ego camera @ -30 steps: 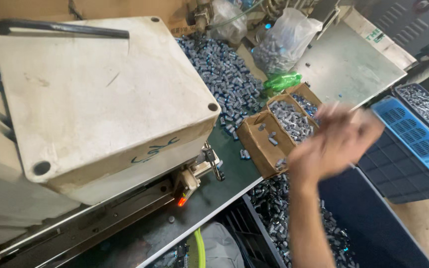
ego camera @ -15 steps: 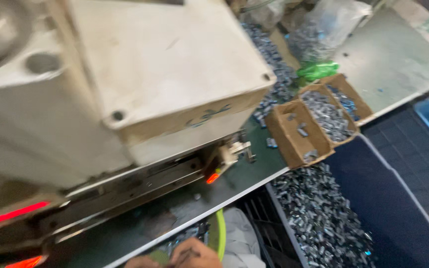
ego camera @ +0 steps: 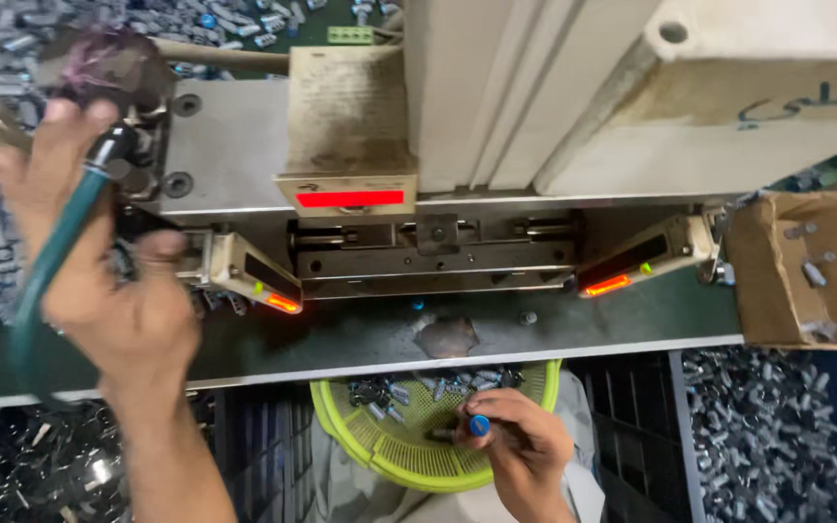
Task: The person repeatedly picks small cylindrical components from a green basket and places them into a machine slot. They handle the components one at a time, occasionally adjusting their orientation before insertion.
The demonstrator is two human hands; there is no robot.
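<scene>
My left hand (ego camera: 108,291) is raised at the left in front of the beige press machine (ego camera: 496,116), its fingers wrapped round a green hose (ego camera: 46,271) with a black nozzle at its top end. My right hand (ego camera: 525,450) is low at the bottom centre, over a yellow-green mesh basket (ego camera: 389,455) of small metal parts. Its fingertips pinch a small blue-capped part (ego camera: 479,424). The machine's dark slot (ego camera: 438,257) lies between two sensor arms lit orange-red.
A cardboard box (ego camera: 806,281) with a few metal parts stands at the right on the green bench (ego camera: 341,339). Loose silvery parts are heaped at upper left and in dark crates below. A red lit strip (ego camera: 349,198) glows on the machine front.
The view has swung down and left to the machine's front. My right hand has dropped from beside the cardboard box to the basket, and my left hand with the hose has come into view.
</scene>
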